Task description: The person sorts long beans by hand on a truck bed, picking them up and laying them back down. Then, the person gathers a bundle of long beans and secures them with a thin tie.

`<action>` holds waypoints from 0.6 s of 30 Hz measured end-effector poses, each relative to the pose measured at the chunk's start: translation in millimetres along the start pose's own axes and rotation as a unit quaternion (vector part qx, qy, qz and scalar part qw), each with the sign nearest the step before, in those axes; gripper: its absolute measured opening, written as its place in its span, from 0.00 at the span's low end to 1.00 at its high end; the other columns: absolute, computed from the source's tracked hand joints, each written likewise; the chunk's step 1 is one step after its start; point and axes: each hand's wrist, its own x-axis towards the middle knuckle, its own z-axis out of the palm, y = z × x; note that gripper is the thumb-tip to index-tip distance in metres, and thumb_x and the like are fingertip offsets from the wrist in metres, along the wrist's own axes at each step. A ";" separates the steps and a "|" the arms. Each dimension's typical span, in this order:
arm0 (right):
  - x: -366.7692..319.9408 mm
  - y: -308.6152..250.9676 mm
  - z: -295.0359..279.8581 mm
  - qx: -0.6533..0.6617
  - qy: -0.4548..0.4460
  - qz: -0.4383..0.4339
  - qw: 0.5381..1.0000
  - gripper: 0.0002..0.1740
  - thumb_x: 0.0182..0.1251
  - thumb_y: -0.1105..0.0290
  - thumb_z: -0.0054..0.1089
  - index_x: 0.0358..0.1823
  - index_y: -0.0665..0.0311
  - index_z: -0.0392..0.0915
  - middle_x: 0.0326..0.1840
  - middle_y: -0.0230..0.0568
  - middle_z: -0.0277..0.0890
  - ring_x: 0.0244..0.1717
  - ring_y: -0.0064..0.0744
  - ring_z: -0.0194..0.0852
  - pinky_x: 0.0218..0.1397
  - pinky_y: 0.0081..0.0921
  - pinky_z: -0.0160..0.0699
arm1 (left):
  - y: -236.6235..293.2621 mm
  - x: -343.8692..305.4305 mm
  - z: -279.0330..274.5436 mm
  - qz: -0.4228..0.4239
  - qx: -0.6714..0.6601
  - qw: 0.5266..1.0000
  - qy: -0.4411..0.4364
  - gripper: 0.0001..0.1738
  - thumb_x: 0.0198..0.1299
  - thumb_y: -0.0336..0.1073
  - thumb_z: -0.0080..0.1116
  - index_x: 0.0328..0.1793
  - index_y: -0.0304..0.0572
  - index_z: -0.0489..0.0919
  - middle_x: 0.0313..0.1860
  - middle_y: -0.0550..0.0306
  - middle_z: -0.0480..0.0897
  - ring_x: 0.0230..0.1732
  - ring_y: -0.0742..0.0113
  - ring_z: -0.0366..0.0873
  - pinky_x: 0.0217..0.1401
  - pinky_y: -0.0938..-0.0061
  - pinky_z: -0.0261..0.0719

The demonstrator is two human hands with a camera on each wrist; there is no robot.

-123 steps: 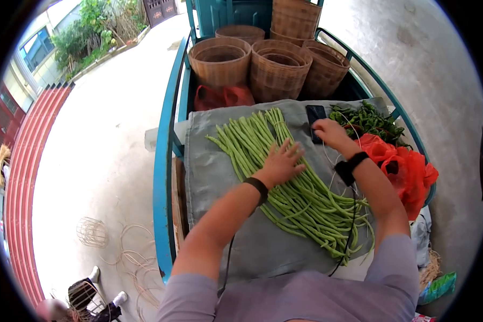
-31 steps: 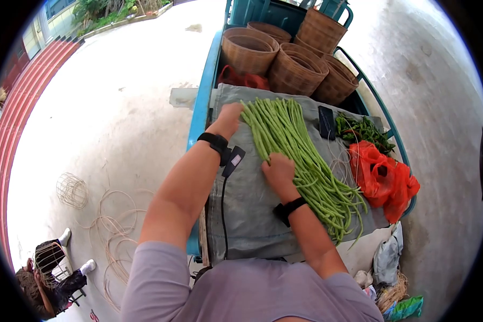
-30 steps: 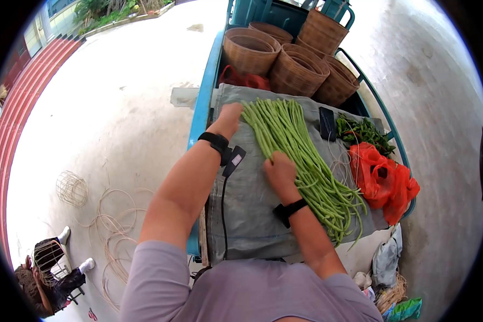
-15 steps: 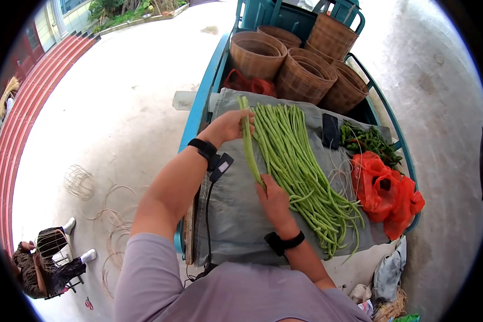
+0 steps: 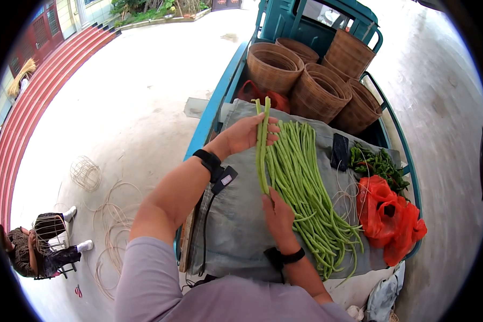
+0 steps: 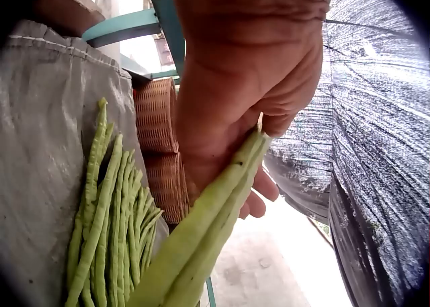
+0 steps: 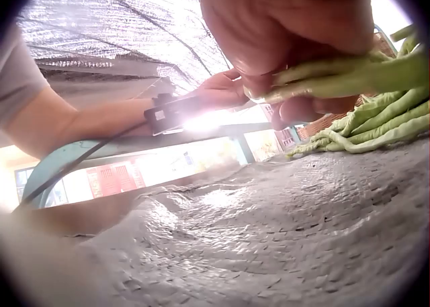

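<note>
A few long green beans (image 5: 261, 155) are held up lengthwise at the left side of a pile of long beans (image 5: 301, 188). Near their upper end my left hand (image 5: 245, 133) grips them with the thumb across; in the left wrist view the bean ends (image 6: 228, 193) stick out from beneath the hand (image 6: 248, 72). My right hand (image 5: 279, 217) pinches the same beans lower down, just over the grey cloth (image 5: 236, 225). In the right wrist view thumb and fingers close on the beans (image 7: 349, 78). The pile lies aligned on the cloth.
Right of the pile lie a black phone-like slab (image 5: 339, 152), thin pale strips (image 5: 346, 196), green peppers (image 5: 378, 163) and a red plastic bag (image 5: 386, 217). Woven baskets (image 5: 319, 91) stand behind in the teal truck bed (image 5: 212, 129). A seated person (image 5: 24, 249) holds a wire-like frame at lower left.
Earlier the left hand lay spread on the pile and the right was by the phone-like slab. Both then went to the pile's left edge; a few beans are now lifted off it.
</note>
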 end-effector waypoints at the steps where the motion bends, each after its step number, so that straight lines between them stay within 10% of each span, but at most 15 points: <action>1: 1.6 0.2 -0.7 -0.009 -0.003 -0.001 1.000 0.18 0.70 0.61 0.53 0.57 0.60 0.75 0.27 0.40 0.79 0.29 0.35 0.79 0.33 0.28 0.73 | 0.5 0.0 1.8 -0.006 -0.004 1.000 0.006 0.25 0.74 0.49 0.38 0.64 0.36 0.68 0.46 0.55 0.79 0.42 0.65 0.78 0.51 0.65 0.77; 7: 1.8 -2.8 -6.6 -0.051 -0.042 -0.010 0.998 0.20 0.65 0.59 0.58 0.56 0.59 0.74 0.26 0.42 0.79 0.29 0.43 0.79 0.34 0.34 0.74 | -6.6 4.4 -16.0 -0.028 -0.014 0.998 0.048 0.20 0.73 0.48 0.43 0.54 0.38 0.71 0.22 0.70 0.65 0.24 0.75 0.65 0.36 0.73 0.72; 18: -18.7 -15.1 -113.0 -0.226 0.002 -0.125 0.966 0.14 0.52 0.67 0.63 0.41 0.58 0.75 0.27 0.41 0.77 0.29 0.49 0.76 0.32 0.40 0.72 | -24.1 9.4 -17.2 -0.024 -0.109 0.964 0.240 0.16 0.71 0.46 0.49 0.36 0.43 0.67 0.18 0.68 0.61 0.18 0.73 0.60 0.29 0.70 0.69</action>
